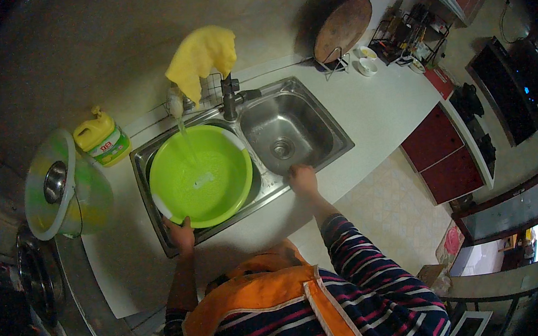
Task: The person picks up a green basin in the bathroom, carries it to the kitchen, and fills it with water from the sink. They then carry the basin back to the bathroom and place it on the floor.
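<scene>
A lime-green plastic basin [223, 191] sits in the left bowl of a steel double sink [265, 193]. Water runs into it from the dark faucet [229, 99], over which a yellow cloth [206, 51] hangs. My left hand [180, 234] is at the basin's lower left rim, thumb and fingers around its white grip; the fingertips are partly hidden. My right hand [303, 180] rests with curled fingers on the sink's front edge, below the right bowl with its drain [281, 148]. Whether it grips anything there I cannot tell.
A yellow detergent jug [103, 138] and a translucent bucket [94, 197] with a steel bowl [55, 182] stand left of the sink. To the right are a round wooden board [343, 26] on a wire stand, small white bowls [366, 67] and a black rack [411, 35].
</scene>
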### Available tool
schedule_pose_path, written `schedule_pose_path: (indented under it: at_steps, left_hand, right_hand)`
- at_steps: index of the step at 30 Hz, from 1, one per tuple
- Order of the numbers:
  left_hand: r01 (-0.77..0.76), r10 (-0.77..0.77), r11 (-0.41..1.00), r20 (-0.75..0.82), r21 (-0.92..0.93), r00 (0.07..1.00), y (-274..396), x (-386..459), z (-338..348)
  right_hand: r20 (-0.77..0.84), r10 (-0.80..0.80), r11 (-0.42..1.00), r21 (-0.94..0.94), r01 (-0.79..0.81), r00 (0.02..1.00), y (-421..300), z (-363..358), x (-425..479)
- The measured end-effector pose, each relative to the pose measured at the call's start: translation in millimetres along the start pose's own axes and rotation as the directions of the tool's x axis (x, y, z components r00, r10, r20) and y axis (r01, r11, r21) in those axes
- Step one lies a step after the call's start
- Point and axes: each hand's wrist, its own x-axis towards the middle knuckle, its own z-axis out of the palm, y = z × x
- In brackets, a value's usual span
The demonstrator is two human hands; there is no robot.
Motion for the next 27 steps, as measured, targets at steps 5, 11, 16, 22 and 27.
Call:
schedule_pose_path:
  at_steps: [5,11,16,22,27]
  left_hand:
    - [0.007,-0.007,0.999,-0.003,0.046,1.0,-3.0,2.8,1.4]
    - [-0.049,0.053,0.994,-0.037,0.099,0.998,-29.1,15.2,7.1]
    - [-0.112,0.128,0.982,-0.097,0.153,0.987,-31.4,14.6,7.8]
    - [-0.004,0.004,1.0,0.012,-0.006,1.0,6.1,-4.1,-2.2]
    - [-0.018,0.021,0.996,-0.033,0.086,0.999,-2.2,1.0,-0.4]
  right_hand:
    - [0.003,-0.016,1.0,0.01,0.016,1.0,2.2,-0.6,0.7]
    - [0.005,-0.009,1.0,-0.024,0.009,1.0,-0.8,-2.1,2.1]
    - [0.045,-0.002,1.0,-0.009,0.002,0.999,-9.3,-10.2,2.7]
    - [0.051,0.015,1.0,0.003,-0.015,0.999,-4.1,-8.7,1.1]
    - [0.056,0.014,1.0,0.026,-0.015,0.998,-6.2,-10.3,2.4]
